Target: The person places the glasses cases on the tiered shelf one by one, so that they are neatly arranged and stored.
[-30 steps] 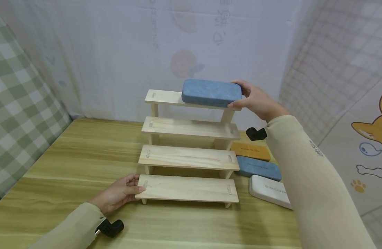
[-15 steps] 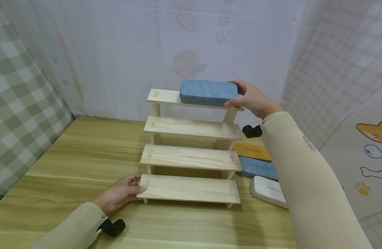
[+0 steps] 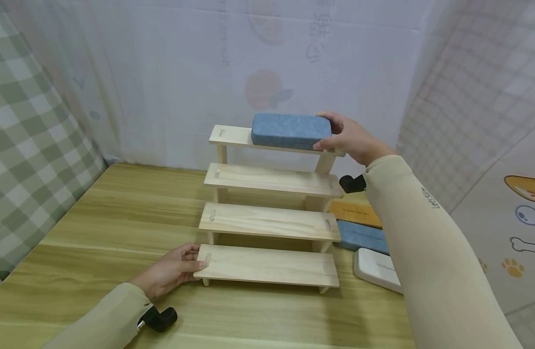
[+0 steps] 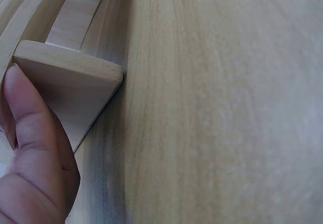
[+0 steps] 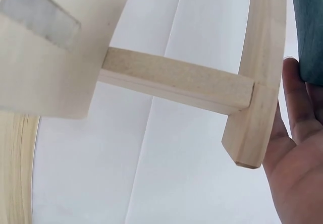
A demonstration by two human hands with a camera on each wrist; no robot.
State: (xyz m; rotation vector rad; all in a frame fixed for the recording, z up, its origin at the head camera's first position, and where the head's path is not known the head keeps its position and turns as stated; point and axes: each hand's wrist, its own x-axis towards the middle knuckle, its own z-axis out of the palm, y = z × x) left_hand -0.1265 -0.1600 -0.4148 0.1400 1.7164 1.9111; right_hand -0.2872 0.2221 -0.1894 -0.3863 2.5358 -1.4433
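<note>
A blue glasses case (image 3: 289,131) lies lengthwise on the top tier of a stepped wooden display stand (image 3: 272,220), toward its right end. My right hand (image 3: 352,138) grips the case's right end, thumb at the front and fingers behind. In the right wrist view, part of the case (image 5: 309,30) shows above the fingers, beside the board's edge. At the stand's lowest tier, my left hand (image 3: 171,269) pinches the left end, thumb on top. The left wrist view shows that thumb (image 4: 33,128) against the board, near a wooden leg (image 4: 70,75).
Right of the stand, an orange case (image 3: 355,214), another blue case (image 3: 362,236) and a white case (image 3: 377,267) lie on the wooden table (image 3: 97,232); my right sleeve partly covers them. A white curtain (image 3: 163,97) hangs behind, with checked cloth (image 3: 27,126) at left.
The right hand has shifted the blue case a little left along the top tier. The left hand keeps its hold on the lowest tier. The head view has shifted slightly.
</note>
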